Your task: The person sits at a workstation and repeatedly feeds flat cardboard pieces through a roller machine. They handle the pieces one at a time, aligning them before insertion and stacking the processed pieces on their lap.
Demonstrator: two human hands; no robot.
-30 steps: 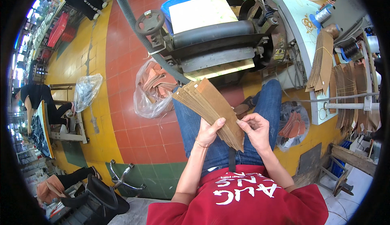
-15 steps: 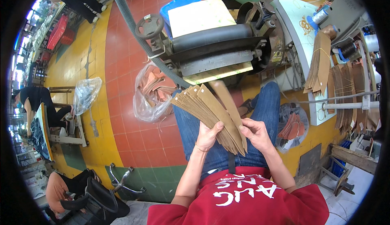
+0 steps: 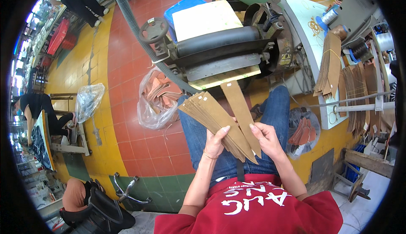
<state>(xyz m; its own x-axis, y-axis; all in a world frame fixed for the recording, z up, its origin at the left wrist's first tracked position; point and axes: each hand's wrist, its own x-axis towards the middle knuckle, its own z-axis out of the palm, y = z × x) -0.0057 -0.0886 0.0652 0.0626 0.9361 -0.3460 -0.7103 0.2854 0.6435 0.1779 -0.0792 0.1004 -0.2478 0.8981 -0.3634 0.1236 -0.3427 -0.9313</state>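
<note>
Pressing thumbs (image 3: pixel 223 131) atop, left hand (image 3: pixel 214 144) clamps a brown stack (image 3: pixel 215 114), right hand (image 3: pixel 268 139) one strip (image 3: pixel 240 107).

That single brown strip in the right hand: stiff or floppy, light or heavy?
Probably fairly stiff: the brown strip extends nearly straight beyond the right hand, with no obvious sag. Likely light, since it looks thin and is pinched near its lower end. Being long and narrow, it might flex if pushed endways.
</note>
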